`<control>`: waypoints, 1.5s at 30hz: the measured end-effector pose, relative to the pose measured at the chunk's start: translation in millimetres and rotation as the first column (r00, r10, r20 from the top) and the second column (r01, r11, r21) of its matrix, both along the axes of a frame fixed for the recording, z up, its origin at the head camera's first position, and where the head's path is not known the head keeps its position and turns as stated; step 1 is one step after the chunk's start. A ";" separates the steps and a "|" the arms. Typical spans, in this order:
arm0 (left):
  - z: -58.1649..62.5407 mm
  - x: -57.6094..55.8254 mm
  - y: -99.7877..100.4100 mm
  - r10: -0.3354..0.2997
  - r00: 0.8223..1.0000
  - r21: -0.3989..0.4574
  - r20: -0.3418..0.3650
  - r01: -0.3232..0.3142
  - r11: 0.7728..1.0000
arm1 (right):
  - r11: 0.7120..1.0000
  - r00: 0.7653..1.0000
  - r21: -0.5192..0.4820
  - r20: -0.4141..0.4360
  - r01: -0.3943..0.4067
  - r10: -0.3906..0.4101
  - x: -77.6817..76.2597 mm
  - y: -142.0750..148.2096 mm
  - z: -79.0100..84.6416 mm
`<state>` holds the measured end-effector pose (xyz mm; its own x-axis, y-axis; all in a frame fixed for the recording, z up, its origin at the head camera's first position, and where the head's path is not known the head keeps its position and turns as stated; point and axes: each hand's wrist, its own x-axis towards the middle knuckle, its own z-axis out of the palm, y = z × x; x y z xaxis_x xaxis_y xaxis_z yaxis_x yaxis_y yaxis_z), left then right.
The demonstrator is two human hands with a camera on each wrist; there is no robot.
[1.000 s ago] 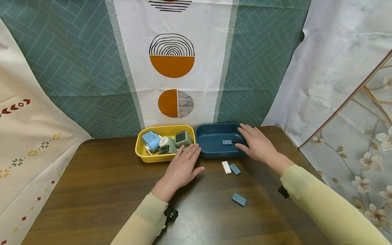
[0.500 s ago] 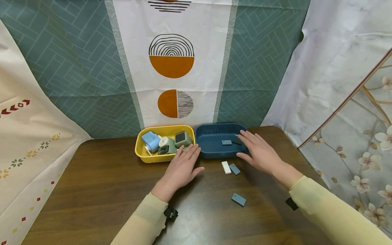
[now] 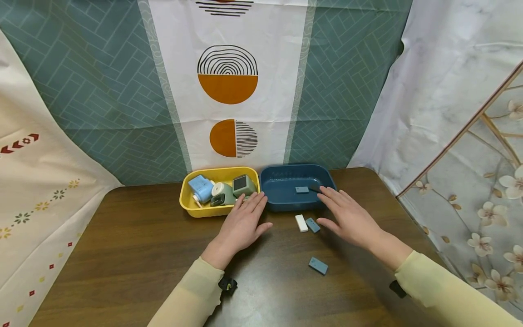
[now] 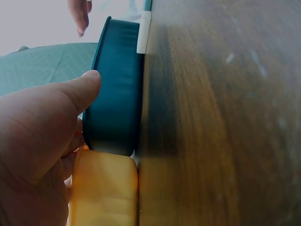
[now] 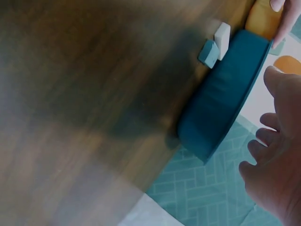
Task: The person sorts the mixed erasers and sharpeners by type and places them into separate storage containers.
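My left hand [image 3: 244, 225] lies with straight fingers over the near right corner of the yellow tray [image 3: 185, 209], its fingertips by the blue tray [image 3: 282, 206]. Nothing is held in it. My right hand [image 3: 349, 215] hovers with straight, slightly spread fingers over the near right corner of the blue tray, also holding nothing. Inside the blue tray lie a blue-grey block [image 3: 302, 190] and a thin dark piece [image 3: 314, 188], partly behind my right fingertips. A white block [image 3: 301, 223] and another blue-grey block [image 3: 313, 225] lie side by side just in front of that tray.
A third blue-grey block [image 3: 318, 265] sits nearer on the wooden table [image 3: 135, 254]. In the yellow tray are a light blue bottle-like item [image 3: 201, 187], a green item with a dark square face [image 3: 244, 185] and a green item with a white round end [image 3: 222, 190]. Curtains stand behind.
My right hand has drawn back toward me and slightly right, uncovering more of the blue tray's right end. The left hand has stayed in place, and the blocks have not moved.
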<state>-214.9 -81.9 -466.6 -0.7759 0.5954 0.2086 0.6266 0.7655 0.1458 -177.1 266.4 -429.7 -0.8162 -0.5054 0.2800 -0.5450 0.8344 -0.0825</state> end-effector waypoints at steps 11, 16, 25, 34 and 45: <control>-0.5 -0.4 -0.3 -0.002 1.000 0.008 -0.007 0.002 1.000 | 1.000 1.000 0.010 0.011 -0.027 0.027 14.9 -4.4 -5.0; -0.7 0.3 -0.7 -0.005 1.000 0.018 -0.008 0.005 1.000 | 0.999 0.999 0.017 0.017 -0.040 0.040 19.0 -7.1 -10.0; -0.7 0.0 -0.2 -0.006 1.000 0.021 -0.011 0.006 1.000 | 0.998 0.999 0.026 -0.004 -0.050 0.050 22.9 -10.5 -16.5; 0.3 -0.4 -0.2 -0.003 1.000 0.019 -0.007 0.003 1.000 | 0.998 0.999 0.044 0.007 -0.049 0.049 23.2 -12.2 -20.6; -0.5 -0.3 0.9 -0.002 1.000 0.025 -0.005 0.002 1.000 | 0.996 0.999 0.079 0.049 -0.028 0.024 27.4 -11.1 -28.0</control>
